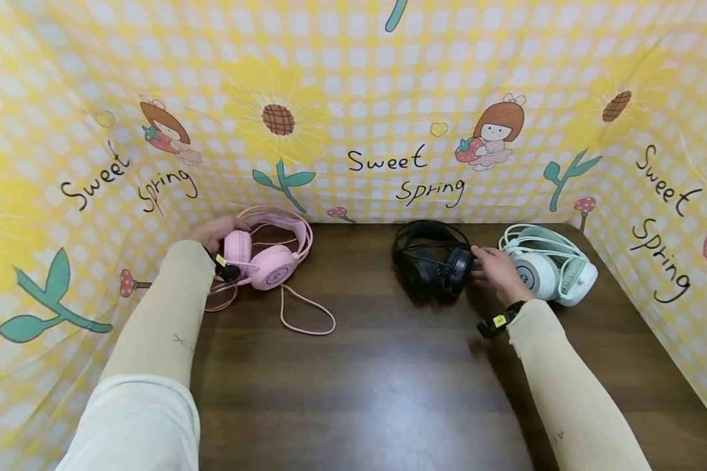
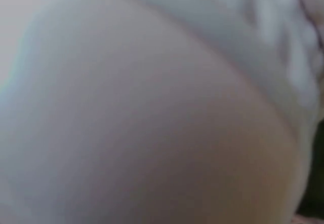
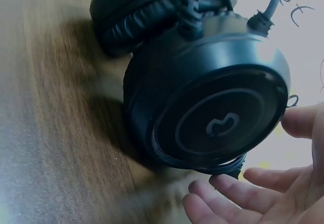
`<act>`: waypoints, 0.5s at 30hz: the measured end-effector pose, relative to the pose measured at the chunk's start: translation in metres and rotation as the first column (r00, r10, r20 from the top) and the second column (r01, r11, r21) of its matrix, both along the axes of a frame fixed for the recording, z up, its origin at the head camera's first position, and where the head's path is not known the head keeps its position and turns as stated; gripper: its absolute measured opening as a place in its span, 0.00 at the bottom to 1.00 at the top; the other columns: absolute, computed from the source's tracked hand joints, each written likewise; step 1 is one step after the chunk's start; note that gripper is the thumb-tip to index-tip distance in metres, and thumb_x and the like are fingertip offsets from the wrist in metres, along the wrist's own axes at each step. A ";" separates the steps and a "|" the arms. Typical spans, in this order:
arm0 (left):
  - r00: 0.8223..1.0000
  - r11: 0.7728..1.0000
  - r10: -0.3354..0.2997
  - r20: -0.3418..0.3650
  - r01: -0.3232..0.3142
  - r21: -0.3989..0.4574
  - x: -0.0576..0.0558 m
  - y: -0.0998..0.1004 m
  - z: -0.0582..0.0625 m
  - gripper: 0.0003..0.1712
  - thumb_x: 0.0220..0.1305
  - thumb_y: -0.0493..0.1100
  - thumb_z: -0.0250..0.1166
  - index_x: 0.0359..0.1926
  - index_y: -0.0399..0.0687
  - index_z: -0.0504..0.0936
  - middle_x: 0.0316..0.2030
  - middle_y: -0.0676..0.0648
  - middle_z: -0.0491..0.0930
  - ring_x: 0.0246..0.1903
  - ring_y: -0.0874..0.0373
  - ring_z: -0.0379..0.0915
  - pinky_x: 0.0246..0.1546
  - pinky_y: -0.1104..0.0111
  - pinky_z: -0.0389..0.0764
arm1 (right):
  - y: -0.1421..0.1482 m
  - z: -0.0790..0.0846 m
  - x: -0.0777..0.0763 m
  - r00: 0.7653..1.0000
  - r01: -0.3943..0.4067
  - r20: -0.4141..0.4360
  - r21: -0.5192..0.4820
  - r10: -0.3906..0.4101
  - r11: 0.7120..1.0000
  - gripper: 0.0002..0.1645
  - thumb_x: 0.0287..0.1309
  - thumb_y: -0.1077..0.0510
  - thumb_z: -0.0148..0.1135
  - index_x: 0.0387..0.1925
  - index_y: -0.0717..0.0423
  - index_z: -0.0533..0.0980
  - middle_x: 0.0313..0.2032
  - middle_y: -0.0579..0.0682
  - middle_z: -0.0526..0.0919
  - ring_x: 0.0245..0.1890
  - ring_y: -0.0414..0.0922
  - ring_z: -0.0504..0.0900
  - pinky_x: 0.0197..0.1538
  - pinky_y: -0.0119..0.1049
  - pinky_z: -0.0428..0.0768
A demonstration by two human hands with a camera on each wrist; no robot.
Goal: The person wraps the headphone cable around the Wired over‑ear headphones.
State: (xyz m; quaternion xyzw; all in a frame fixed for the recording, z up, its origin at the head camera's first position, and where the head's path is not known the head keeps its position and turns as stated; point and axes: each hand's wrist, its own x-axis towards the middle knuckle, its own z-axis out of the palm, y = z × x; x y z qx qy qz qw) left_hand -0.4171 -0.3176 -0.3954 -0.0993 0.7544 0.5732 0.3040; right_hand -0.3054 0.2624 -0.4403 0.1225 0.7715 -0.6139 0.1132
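At the back left of the table lies a pair of pink headphones (image 1: 273,266), its headband toward the back wall and a loop of pink cable in front. My left hand (image 1: 212,231) is at its left ear cup, fingers largely hidden behind the cup. A pale, blurred surface close to the lens fills most of the left wrist view. Right of centre sits a pair of black headphones (image 1: 430,261). My right hand (image 1: 497,271) is at its right side, fingers extended. In the right wrist view the fingers (image 3: 248,193) lie along the round ear cup's edge, thumb near its rim.
A mint-green and white pair of headphones (image 1: 548,265) lies at the back right, close beside my right hand. Yellow checked cloth (image 1: 353,118) with printed flowers hangs behind and on both sides of the brown wooden table (image 1: 353,386).
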 end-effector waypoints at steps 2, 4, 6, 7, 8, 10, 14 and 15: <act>1.000 1.000 0.010 -0.006 -0.011 -0.023 0.005 0.001 0.000 0.09 0.69 0.41 0.46 0.42 0.38 0.64 0.23 0.49 0.73 0.22 0.59 0.73 0.26 0.67 0.78 | -0.001 0.000 0.003 1.000 -0.009 -0.002 0.025 0.009 1.000 0.40 0.72 0.40 0.43 0.72 0.64 0.55 0.58 0.63 0.67 0.51 0.53 0.74 0.56 0.49 0.75; 0.999 0.999 0.019 -0.028 -0.021 -0.044 0.010 0.000 0.001 0.08 0.68 0.41 0.46 0.40 0.38 0.64 0.23 0.49 0.72 0.22 0.59 0.72 0.25 0.66 0.78 | -0.003 0.000 0.005 1.000 -0.018 -0.010 0.035 0.018 0.999 0.38 0.72 0.41 0.43 0.69 0.66 0.59 0.51 0.60 0.69 0.47 0.52 0.74 0.53 0.47 0.76; 0.997 0.998 0.031 -0.069 -0.034 -0.052 0.015 -0.001 0.002 0.06 0.66 0.39 0.45 0.38 0.39 0.63 0.22 0.50 0.71 0.21 0.59 0.71 0.24 0.67 0.77 | -0.006 0.001 0.007 0.999 -0.022 -0.025 0.031 0.023 0.999 0.36 0.72 0.41 0.45 0.67 0.65 0.61 0.45 0.57 0.68 0.44 0.51 0.72 0.50 0.47 0.76; 0.994 0.998 0.042 -0.097 -0.046 -0.041 0.017 -0.003 0.003 0.05 0.66 0.38 0.45 0.38 0.39 0.62 0.22 0.50 0.71 0.21 0.60 0.71 0.24 0.68 0.76 | -0.007 0.002 0.007 0.999 -0.028 -0.033 0.030 0.029 0.999 0.36 0.72 0.41 0.45 0.67 0.65 0.62 0.44 0.57 0.68 0.44 0.52 0.71 0.50 0.47 0.76; 0.991 0.998 0.054 -0.121 -0.058 -0.025 0.018 -0.003 0.004 0.04 0.65 0.37 0.45 0.37 0.39 0.62 0.23 0.50 0.70 0.21 0.60 0.70 0.24 0.68 0.76 | -0.007 0.002 0.008 0.998 -0.034 -0.043 0.030 0.035 0.999 0.36 0.72 0.41 0.46 0.67 0.65 0.61 0.44 0.57 0.68 0.44 0.53 0.71 0.51 0.48 0.75; 0.983 0.996 0.086 -0.164 -0.083 0.021 0.021 -0.004 0.005 0.02 0.63 0.34 0.44 0.37 0.39 0.61 0.23 0.51 0.69 0.21 0.61 0.70 0.24 0.71 0.75 | -0.008 0.004 0.010 0.997 -0.038 -0.066 0.037 0.041 0.999 0.38 0.71 0.41 0.47 0.70 0.63 0.60 0.47 0.59 0.69 0.48 0.55 0.71 0.54 0.50 0.74; 0.969 0.982 0.164 -0.183 -0.144 0.120 0.026 0.002 0.008 0.05 0.59 0.31 0.47 0.38 0.39 0.62 0.24 0.51 0.68 0.22 0.61 0.70 0.25 0.72 0.75 | -0.003 0.008 0.016 0.993 -0.036 -0.107 0.072 0.044 0.997 0.40 0.71 0.41 0.47 0.73 0.61 0.55 0.59 0.63 0.67 0.59 0.58 0.67 0.59 0.53 0.70; 0.966 0.977 0.182 -0.185 -0.157 0.142 0.028 0.004 0.009 0.06 0.58 0.31 0.47 0.38 0.38 0.62 0.24 0.51 0.68 0.22 0.61 0.70 0.25 0.72 0.75 | -0.002 0.009 0.018 0.992 -0.035 -0.119 0.076 0.044 0.996 0.40 0.71 0.41 0.47 0.73 0.61 0.55 0.62 0.63 0.65 0.61 0.59 0.66 0.59 0.54 0.69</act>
